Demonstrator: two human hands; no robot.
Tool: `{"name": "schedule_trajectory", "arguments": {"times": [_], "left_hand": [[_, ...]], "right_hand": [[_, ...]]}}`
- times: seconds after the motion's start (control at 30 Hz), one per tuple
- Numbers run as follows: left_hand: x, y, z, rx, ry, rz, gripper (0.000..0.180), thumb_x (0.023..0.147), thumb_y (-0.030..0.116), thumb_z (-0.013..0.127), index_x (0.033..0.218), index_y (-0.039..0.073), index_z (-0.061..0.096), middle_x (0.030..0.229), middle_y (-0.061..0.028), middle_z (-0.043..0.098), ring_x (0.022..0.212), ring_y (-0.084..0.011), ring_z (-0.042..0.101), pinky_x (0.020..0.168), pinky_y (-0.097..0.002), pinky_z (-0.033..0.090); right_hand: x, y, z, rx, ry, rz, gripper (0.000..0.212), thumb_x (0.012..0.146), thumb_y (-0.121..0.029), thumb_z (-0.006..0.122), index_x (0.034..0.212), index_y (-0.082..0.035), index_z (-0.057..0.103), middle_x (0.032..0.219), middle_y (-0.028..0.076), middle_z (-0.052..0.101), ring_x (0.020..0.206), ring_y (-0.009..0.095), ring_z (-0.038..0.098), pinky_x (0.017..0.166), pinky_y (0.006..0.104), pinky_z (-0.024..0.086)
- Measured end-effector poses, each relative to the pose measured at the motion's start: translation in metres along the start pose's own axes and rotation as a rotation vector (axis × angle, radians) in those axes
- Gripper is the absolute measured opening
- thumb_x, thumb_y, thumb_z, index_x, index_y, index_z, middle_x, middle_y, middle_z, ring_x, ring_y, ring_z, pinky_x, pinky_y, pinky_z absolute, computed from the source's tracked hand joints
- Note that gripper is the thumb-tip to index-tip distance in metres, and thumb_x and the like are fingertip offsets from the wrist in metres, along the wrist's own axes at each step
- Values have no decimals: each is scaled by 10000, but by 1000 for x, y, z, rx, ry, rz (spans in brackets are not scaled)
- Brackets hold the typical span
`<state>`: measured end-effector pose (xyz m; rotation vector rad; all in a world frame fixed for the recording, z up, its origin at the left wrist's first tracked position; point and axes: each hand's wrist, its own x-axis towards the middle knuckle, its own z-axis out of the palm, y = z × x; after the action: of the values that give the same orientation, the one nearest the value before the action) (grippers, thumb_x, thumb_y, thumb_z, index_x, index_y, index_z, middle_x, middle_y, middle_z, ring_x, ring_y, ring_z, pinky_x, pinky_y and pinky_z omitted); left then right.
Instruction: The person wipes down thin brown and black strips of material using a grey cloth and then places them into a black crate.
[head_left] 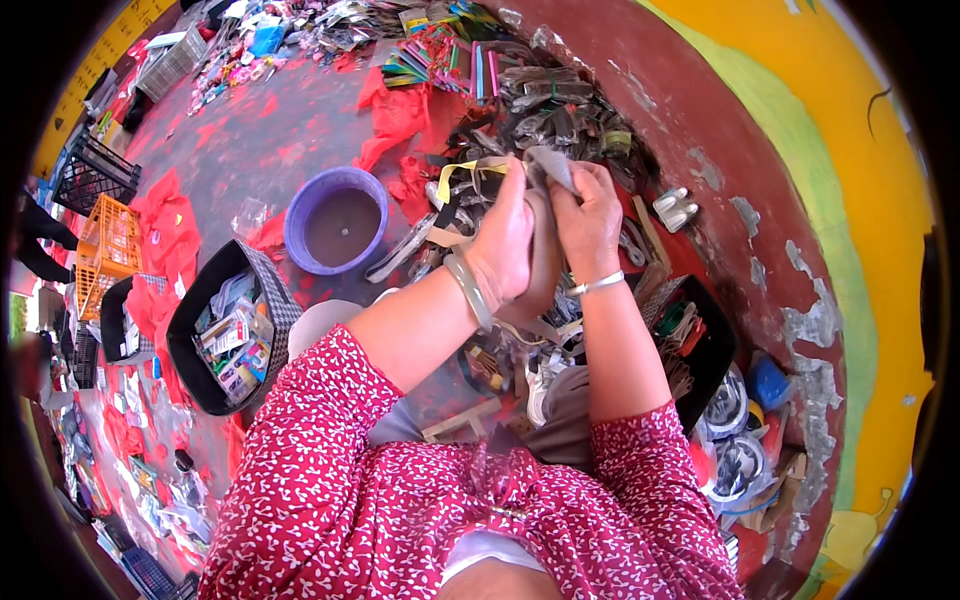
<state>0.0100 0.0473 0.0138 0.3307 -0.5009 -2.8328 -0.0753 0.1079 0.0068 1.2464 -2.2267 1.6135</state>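
Both hands meet above the cluttered floor: the left hand (505, 245) is closed around a limp grey strap (547, 235), and the right hand (590, 220) pinches its upper end. It looks soft, light and floppy, best gripped near the ends.

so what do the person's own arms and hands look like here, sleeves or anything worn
Both arms wear sleeves of red cloth with a small white print, pushed up past the elbows so the forearms are bare. The left hand has a pale green bangle round its wrist. The right hand has a thin silver bracelet at the wrist. No gloves; no rings can be made out.
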Motion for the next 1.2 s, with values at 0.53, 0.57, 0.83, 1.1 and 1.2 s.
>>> {"name": "schedule_trajectory", "arguments": {"times": [0.53, 0.57, 0.83, 1.1, 1.2], "left_hand": [[16, 22, -24, -46, -51, 113, 745, 904, 598, 234, 1283, -29, 367, 1250, -182, 493, 1153, -275, 479, 1018, -390, 340], [17, 25, -18, -43, -27, 126, 751, 905, 597, 233, 1290, -37, 353, 1255, -190, 489, 1156, -280, 476, 1023, -387, 334], [5, 12, -2, 37, -54, -28, 789, 885, 615, 293, 1334, -33, 317, 1385, -193, 340, 1288, -279, 335, 1076, -386, 246], [13, 62, -10, -87, -176, 226, 734, 919, 550, 254, 1319, -64, 297, 1356, -227, 365, 1272, -319, 354, 1073, -404, 270], [15, 70, -10, -138, -167, 260, 733, 921, 546, 250, 1313, -71, 297, 1353, -234, 364, 1267, -324, 359, 1068, -406, 279]], "right_hand": [[-19, -28, 9, -55, -16, -193, 264, 703, -41, 632, 966, -16, 635, 901, 141, 577, 788, 260, 592, 705, 309, 470], [-28, -32, 10, -32, -40, -224, 279, 691, -27, 628, 970, -18, 633, 901, 145, 572, 787, 269, 587, 705, 316, 470], [21, 48, -17, 12, 170, 268, 218, 766, -76, 611, 956, 30, 631, 841, 125, 626, 718, 226, 608, 657, 312, 483], [4, 27, -60, 990, -761, 626, 379, 792, -85, 540, 1153, 29, 550, 980, 100, 625, 805, 130, 603, 737, 270, 497], [-16, 15, -30, 647, -1047, 480, 357, 767, -88, 594, 1115, -8, 604, 1008, 71, 619, 832, 107, 587, 752, 255, 476]]}}
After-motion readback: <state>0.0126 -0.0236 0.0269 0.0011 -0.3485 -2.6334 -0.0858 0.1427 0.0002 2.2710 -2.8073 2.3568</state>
